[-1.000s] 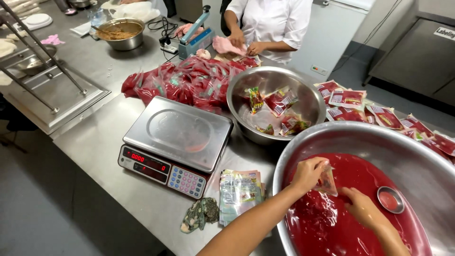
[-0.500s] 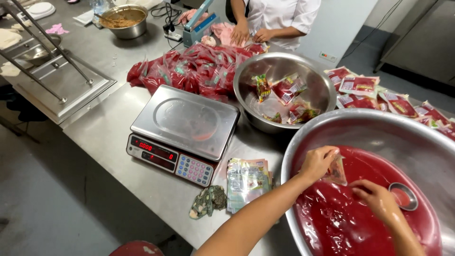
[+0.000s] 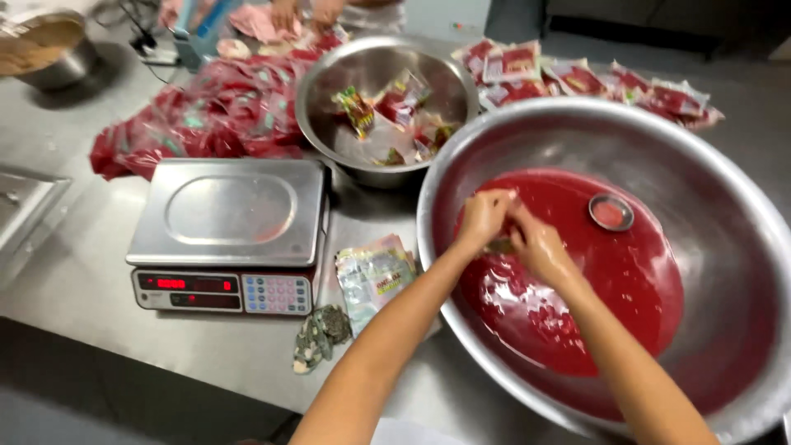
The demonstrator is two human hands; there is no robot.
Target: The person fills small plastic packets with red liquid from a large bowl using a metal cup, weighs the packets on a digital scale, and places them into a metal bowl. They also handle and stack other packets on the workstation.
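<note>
Both hands have come together since a moment ago, when they were apart over the red sauce; now the left hand (image 3: 484, 218) and the right hand (image 3: 535, 245) touch each other above the sauce; their fingers are curled and pinch a small packet (image 3: 499, 245) between them, and only a bit of it shows, so I cannot tell if it is open or shut.

They work inside the big steel bowl (image 3: 725, 247) at the near right; the red sauce (image 3: 626, 288) fills its bottom; a little round cup (image 3: 610, 213) sits in the sauce, just right of the hands.

Left of the big bowl lies a flat stack of empty pouches (image 3: 375, 276) on the steel table (image 3: 74, 272); next to it, nearer, lies a small dark green bundle (image 3: 320, 334).

Farther left stands a weighing scale (image 3: 227, 235) with a bare steel plate and red lit digits.

Behind it is a heap of red filled packets (image 3: 206, 111); a smaller steel bowl (image 3: 329, 124) with a few packets sits far middle; more packets (image 3: 593, 78) lie at the far right.

Another person's hands (image 3: 301, 12) show at the far edge.
</note>
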